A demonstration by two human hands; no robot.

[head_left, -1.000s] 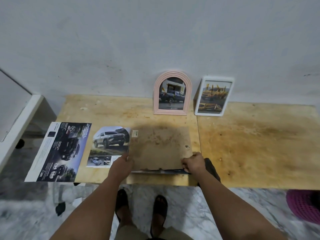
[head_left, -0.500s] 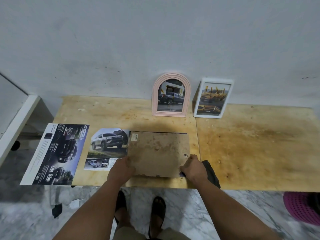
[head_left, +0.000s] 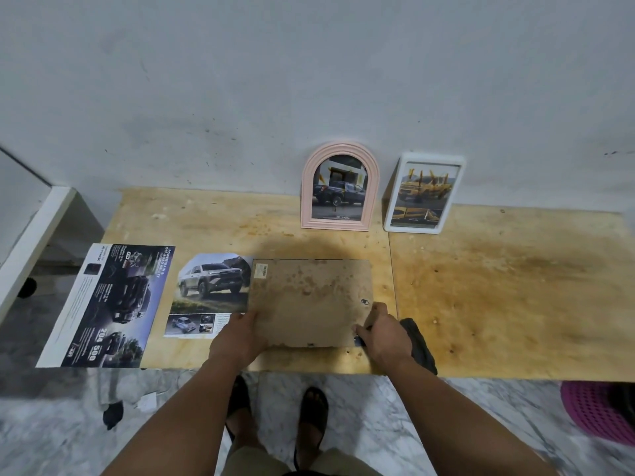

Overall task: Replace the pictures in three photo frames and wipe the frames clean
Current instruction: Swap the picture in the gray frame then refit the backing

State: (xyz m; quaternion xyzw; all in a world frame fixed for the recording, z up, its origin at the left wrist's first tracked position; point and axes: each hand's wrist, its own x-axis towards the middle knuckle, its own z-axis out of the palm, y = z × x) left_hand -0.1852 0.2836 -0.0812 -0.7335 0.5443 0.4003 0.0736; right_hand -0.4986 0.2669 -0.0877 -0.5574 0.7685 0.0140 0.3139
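Third frame lies face down on the plywood counter, brown stained backing board up, near the front edge at about 6 o'clock of the view. Small label at its back-left corner, a small metal tab near its right edge.

Left hand grips the frame's front-left corner, thumb on top of the backing. Right hand is at the front-right corner, fingers curled onto the edge there, seemingly pinching something small and dark; exact grip is hard to tell. Hands are apart, one at each front corner.

Pink arched frame stands against the wall at 12 o'clock, holding a dark pickup picture. White rectangular frame leans just beside it at 1 o'clock, yellow vehicle picture inside.

Loose truck picture lies flat at 9 o'clock of the face-down frame, its right edge under or touching it. Dark brochure farther out at 9 o'clock, overhanging the counter's front-left corner.

Dark cloth sits at the front edge just right of the right hand. Pink basket on the marble floor at 4 o'clock.
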